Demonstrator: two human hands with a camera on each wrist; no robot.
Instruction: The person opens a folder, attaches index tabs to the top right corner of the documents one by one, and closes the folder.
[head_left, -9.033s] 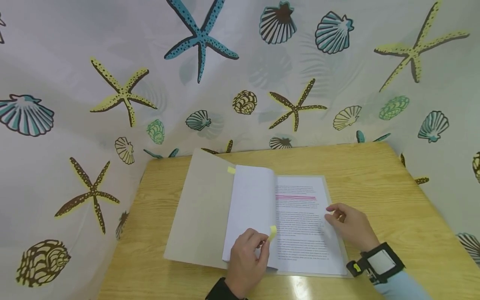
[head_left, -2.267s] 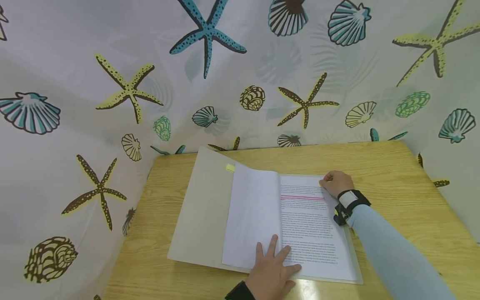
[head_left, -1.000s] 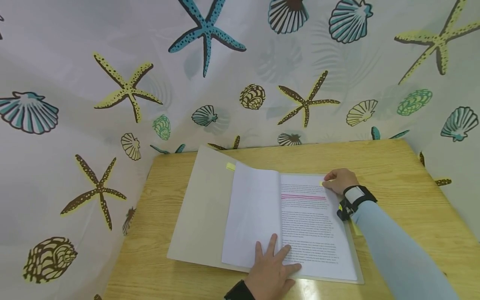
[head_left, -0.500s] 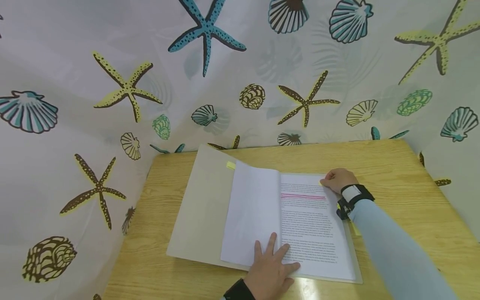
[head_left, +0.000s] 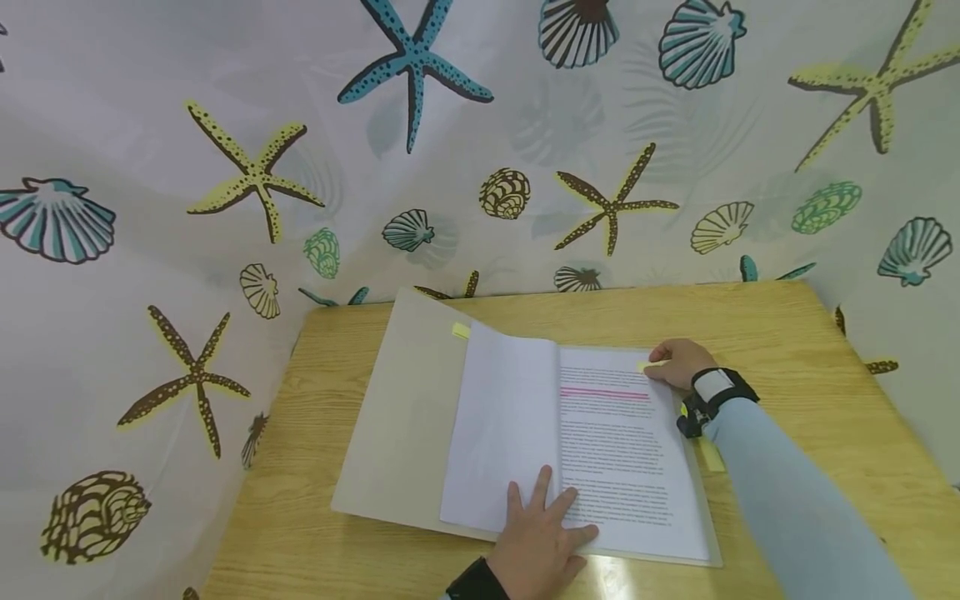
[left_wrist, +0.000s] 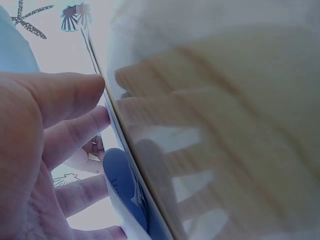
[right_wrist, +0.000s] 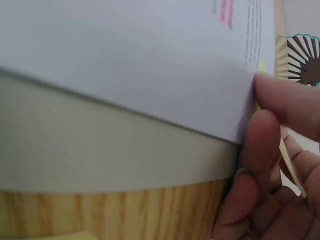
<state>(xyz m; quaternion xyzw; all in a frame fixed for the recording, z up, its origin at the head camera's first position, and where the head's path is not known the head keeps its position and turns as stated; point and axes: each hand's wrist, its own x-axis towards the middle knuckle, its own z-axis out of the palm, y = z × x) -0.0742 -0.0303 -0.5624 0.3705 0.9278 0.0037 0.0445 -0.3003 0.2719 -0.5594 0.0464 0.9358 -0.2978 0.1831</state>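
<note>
A bound document (head_left: 615, 467) lies open on the table, with its grey-beige cover (head_left: 397, 417) and a blank white page (head_left: 502, 417) turned to the left. My left hand (head_left: 536, 542) rests on the lower pages near the fold, fingers spread; in the left wrist view its fingertips (left_wrist: 92, 92) touch the paper edge. At the printed page's upper right edge, my right hand (head_left: 678, 364) pinches a small yellow sticky note (head_left: 643, 366) between thumb and finger. The right wrist view shows the sticky note (right_wrist: 262, 66) at the page edge, partly hidden by the fingers.
Another yellow sticky tab (head_left: 461, 331) sticks out beside the turned page. A yellow strip (head_left: 711, 456) shows by the document's right edge, partly under the right sleeve. Two pink lines (head_left: 604, 392) cross the printed text. A shell-patterned cloth (head_left: 450, 183) hangs behind the wooden table (head_left: 795, 367).
Earlier my left hand pinched a yellow sticky note near the fold; now it rests flat on the pages. My right hand has moved up along the page edge and now pinches the sticky note.
</note>
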